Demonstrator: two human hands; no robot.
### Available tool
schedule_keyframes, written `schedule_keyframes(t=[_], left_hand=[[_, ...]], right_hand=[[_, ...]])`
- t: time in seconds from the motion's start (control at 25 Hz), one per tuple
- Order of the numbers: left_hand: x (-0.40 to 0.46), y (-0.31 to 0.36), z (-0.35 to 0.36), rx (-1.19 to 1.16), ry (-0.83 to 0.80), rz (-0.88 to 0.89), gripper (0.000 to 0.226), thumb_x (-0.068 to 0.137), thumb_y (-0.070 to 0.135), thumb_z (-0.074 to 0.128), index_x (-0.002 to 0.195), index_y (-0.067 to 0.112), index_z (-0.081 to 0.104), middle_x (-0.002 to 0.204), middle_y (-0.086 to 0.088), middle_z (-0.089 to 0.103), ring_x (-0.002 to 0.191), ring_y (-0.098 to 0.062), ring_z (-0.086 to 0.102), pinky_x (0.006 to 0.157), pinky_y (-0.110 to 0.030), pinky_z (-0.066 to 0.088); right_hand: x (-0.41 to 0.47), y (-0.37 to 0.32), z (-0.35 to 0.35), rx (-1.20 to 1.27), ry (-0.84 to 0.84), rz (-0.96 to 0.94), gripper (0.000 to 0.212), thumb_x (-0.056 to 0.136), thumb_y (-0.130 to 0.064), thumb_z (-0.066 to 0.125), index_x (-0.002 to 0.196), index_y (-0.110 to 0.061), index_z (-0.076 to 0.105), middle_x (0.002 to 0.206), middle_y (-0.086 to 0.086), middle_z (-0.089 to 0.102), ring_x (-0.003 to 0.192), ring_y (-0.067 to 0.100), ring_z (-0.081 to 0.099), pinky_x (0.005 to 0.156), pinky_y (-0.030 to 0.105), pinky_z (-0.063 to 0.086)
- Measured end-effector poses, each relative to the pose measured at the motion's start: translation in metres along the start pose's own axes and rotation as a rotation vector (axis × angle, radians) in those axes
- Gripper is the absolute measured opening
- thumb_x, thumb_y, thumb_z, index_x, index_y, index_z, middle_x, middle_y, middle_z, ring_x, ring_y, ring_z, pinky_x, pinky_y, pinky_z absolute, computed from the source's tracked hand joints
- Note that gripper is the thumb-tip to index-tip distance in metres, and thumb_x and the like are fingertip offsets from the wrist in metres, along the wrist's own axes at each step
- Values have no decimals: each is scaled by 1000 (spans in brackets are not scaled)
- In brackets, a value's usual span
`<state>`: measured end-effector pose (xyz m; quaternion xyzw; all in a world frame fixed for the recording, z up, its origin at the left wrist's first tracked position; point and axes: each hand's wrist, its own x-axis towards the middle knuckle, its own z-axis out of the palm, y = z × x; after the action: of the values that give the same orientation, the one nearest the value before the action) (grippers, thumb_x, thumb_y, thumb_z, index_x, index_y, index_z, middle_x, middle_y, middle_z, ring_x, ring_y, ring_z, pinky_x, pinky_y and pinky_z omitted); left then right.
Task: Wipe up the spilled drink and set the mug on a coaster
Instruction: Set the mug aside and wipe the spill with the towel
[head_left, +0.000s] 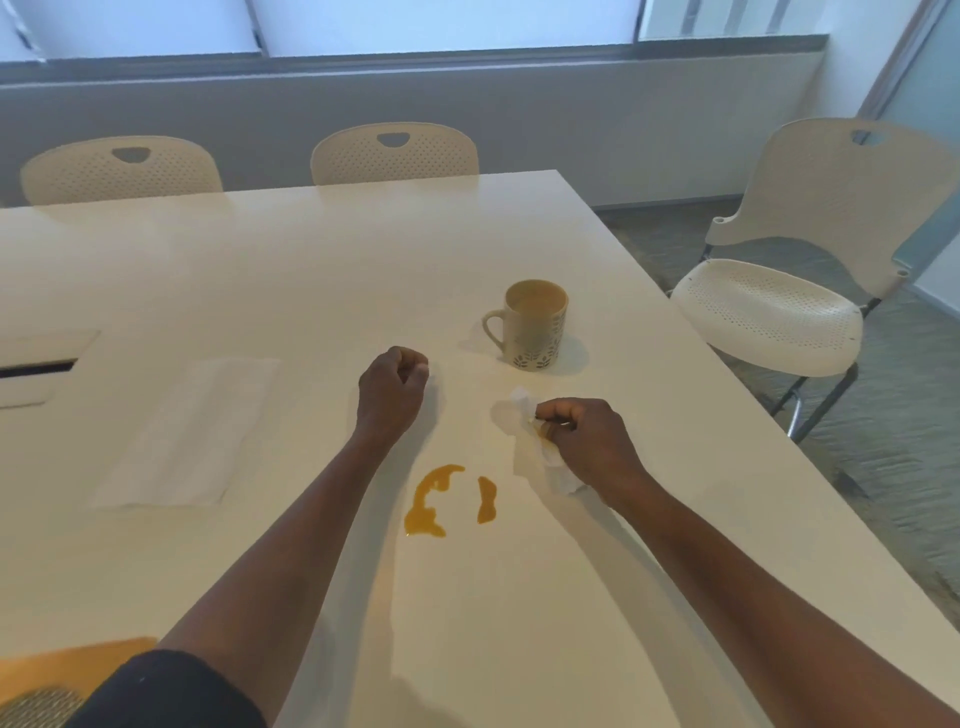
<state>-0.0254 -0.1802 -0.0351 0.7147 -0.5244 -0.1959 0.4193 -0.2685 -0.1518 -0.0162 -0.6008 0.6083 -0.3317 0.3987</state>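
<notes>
An orange spill (434, 499) lies on the white table (311, 270) in two streaks, between my forearms. My right hand (582, 441) is closed on a crumpled white tissue (524, 436), stained orange near the fingers, just right of and beyond the spill. My left hand (392, 392) is a closed fist with nothing visible in it, resting beyond the spill. A cream mug (535, 327) with a leaf pattern stands upright beyond both hands, handle to the left. No coaster is recognisable.
A flat white paper napkin (189, 421) lies to the left. A cable hatch (36, 364) is set in the table at far left. Chairs (779, 312) stand along the far and right edges. Something orange (62, 670) sits at the bottom left.
</notes>
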Motion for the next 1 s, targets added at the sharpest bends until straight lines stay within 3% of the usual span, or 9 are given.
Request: schedule_keyframes(t=[0.2, 0.28, 0.36, 0.48, 0.56, 0.68, 0.8, 1.0], left_hand=[[-43, -16, -33, 61, 24, 43, 22, 94, 10, 53, 106, 14, 70, 116, -2, 70, 102, -15, 63, 92, -23, 45], [-58, -21, -42, 115, 16, 56, 25, 96, 11, 51, 114, 12, 69, 124, -4, 68, 114, -20, 62, 100, -27, 43], [-72, -28, -50, 186, 3, 29, 32, 101, 16, 46, 127, 11, 63, 140, -4, 59, 135, -23, 48, 111, -31, 32], [-94, -40, -58, 414, -88, 16, 45, 105, 23, 35, 149, 15, 43, 160, 0, 35, 151, -21, 20, 122, -36, 13], [-106, -46, -60, 589, -157, 36, 51, 106, 30, 28, 156, 22, 26, 165, 4, 19, 154, -20, 10, 124, -40, 5], [-116, -46, -60, 679, -199, 1, 54, 106, 38, 17, 158, 28, 11, 167, 6, 3, 154, -18, -1, 124, -43, -1], [-128, -46, -60, 702, -201, -11, 55, 105, 40, 13, 158, 29, 7, 167, 5, -2, 154, -19, -4, 124, -43, -4], [-151, -48, -66, 682, -198, -2, 55, 105, 38, 13, 158, 28, 7, 167, 4, -1, 154, -20, -4, 124, -44, -3]], right_hand=[[5, -11, 23, -67, -29, -121, 33, 94, -3, 50, 113, -17, 74, 117, 1, 72, 100, 12, 61, 94, 37, 55], [5, -15, 30, -96, -81, -173, 33, 95, -5, 51, 115, -16, 73, 121, 2, 71, 111, 18, 62, 97, 37, 53], [6, -18, 35, -135, -122, -217, 32, 95, -6, 51, 117, -16, 72, 123, 3, 70, 115, 19, 61, 97, 30, 50], [5, -20, 40, -261, -183, -295, 33, 96, -7, 50, 122, -15, 70, 127, 3, 68, 122, 20, 58, 95, 18, 36], [6, -20, 41, -426, -251, -340, 36, 99, -12, 45, 130, -18, 64, 133, 5, 63, 131, 27, 48, 102, 24, 33], [3, -18, 39, -737, -417, -380, 43, 104, -23, 36, 147, -24, 43, 155, 5, 40, 148, 31, 20, 116, 42, 22], [-7, -19, 42, -762, -565, -388, 51, 106, -26, 34, 155, -21, 22, 165, 8, 8, 152, 26, 5, 120, 45, 10], [-39, -17, 63, -807, -552, -417, 54, 105, -27, 32, 156, -29, 16, 165, 14, -1, 153, 28, -2, 120, 53, 0]])
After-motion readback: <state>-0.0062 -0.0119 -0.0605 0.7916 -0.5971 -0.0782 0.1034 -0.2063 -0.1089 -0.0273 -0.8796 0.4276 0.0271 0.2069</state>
